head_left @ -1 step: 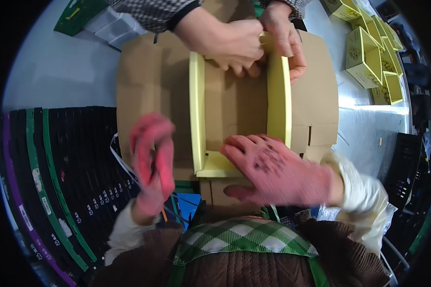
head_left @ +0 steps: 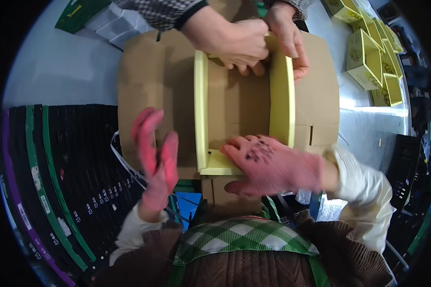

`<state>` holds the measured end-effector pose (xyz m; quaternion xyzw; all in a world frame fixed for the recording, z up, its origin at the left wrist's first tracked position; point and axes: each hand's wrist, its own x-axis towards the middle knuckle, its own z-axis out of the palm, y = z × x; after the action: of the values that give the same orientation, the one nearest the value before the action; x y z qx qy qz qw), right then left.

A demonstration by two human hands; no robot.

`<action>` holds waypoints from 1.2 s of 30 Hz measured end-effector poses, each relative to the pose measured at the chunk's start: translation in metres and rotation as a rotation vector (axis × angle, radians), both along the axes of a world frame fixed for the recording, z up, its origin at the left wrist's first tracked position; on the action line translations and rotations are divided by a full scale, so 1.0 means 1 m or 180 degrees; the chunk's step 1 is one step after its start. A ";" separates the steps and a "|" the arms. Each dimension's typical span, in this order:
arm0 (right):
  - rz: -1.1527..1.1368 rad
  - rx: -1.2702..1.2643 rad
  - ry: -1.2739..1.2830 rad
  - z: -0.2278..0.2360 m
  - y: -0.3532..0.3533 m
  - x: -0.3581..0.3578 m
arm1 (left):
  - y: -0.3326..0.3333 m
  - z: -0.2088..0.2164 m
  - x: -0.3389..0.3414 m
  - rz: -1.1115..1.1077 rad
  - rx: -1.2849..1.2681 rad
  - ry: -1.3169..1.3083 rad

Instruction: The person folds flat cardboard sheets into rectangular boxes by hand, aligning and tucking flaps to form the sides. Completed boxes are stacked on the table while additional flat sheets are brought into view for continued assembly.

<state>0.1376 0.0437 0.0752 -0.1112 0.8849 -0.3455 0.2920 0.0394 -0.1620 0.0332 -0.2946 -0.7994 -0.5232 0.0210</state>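
Observation:
A pale yellow paperboard box (head_left: 201,110) without a lid lies across a large brown cardboard carton (head_left: 160,91), and brown cardboard shows inside the yellow frame. My right hand (head_left: 275,165), in a pink glove, grips its near end, with the fingers over the inside and the thumb outside. To the left of the box, my left hand (head_left: 155,153) hovers, gloved in pink too, thumb and fingers apart and nothing held. At the far end, another person's two bare hands (head_left: 239,45) work on the box's far wall and corner, partly hiding it.
On the metal table at the far right stand several yellow boxes (head_left: 366,57). Stacked black crates (head_left: 81,167), some edged green and purple, fill the left side. A white strap (head_left: 122,160) hangs beside the carton. White packages (head_left: 117,24) sit far left by a green crate (head_left: 79,12).
The fingers and thumb of my left hand have spread apart. The yellow box has shifted slightly right and away from me, with my right hand still on it.

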 end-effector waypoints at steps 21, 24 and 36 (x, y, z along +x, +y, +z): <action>0.1207 -0.0156 -0.1715 -0.032 -0.006 -0.071 | 0.032 -0.077 0.030 -0.1069 0.2521 -0.3455; 0.0666 0.0461 0.0464 -0.015 -0.015 -0.034 | 0.023 -0.084 0.026 -0.1144 0.2098 -0.3413; -0.4833 0.1044 0.1928 -0.105 0.050 0.163 | -0.085 -0.067 -0.020 0.1784 -0.2450 0.1630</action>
<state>0.3002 0.0936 -0.0297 0.4715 0.7986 -0.2703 -0.2586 0.0190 -0.2472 -0.0336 -0.1745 -0.9506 -0.0783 0.2446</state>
